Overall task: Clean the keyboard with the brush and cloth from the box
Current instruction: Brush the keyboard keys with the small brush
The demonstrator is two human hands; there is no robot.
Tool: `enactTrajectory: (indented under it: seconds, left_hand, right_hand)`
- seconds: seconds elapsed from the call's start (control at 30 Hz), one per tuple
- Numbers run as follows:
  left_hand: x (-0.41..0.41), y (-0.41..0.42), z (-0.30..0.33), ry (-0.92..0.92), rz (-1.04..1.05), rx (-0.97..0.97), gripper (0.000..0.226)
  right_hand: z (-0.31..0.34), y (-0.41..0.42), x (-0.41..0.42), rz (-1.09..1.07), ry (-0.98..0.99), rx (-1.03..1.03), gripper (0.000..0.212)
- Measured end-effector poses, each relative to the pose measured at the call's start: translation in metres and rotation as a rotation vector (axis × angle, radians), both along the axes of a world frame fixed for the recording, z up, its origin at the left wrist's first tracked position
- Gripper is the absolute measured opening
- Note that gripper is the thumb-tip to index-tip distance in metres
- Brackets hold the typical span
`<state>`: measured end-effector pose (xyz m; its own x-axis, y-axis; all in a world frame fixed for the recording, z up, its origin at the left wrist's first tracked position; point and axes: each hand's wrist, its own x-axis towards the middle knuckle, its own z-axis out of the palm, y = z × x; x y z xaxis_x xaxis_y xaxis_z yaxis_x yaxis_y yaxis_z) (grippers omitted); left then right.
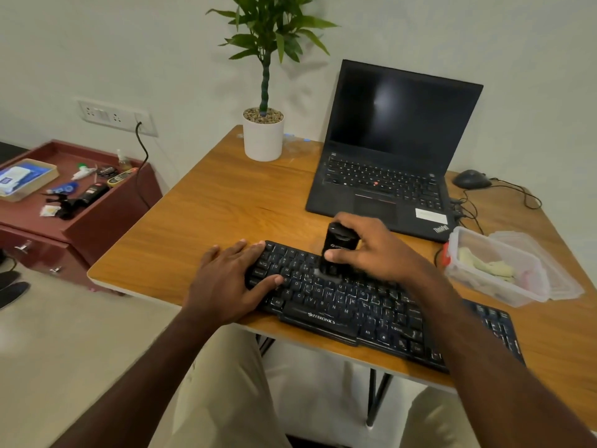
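Left hand [231, 279] lies flat, fingers spread, pressing the left end of the keyboard [355, 305] at the table's [210, 215] near edge. Right hand [365, 250] is closed around the black brush [337, 250], held upright, bristles touching the upper key rows. The cloth [487, 266] sits in the open box [497, 270], right of the keyboard.

A plain pale wall [129, 43] backs the scene, carrying a white switch-and-socket panel [116, 117] with a dark cable plugged in. A wooden table [219, 202] on black metal legs stands on a light floor [64, 344]. To its left stands a dark red cabinet [106, 218] with metal drawer handles.
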<state>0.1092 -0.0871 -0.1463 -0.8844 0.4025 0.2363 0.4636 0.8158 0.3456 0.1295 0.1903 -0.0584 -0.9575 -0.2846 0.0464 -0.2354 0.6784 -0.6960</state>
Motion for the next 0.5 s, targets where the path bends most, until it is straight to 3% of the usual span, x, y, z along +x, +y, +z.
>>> enactTrajectory:
  seconds: [0.17, 0.5]
  left_hand:
    - [0.000, 0.001, 0.000, 0.008, 0.002, -0.002, 0.099]
    - [0.002, 0.002, 0.002, 0.012, 0.008, -0.003, 0.097]
  right_hand:
    - [0.010, 0.019, -0.001, -0.012, -0.042, 0.053, 0.023]
    - [-0.007, -0.024, 0.003, -0.066, 0.087, -0.180, 0.025]
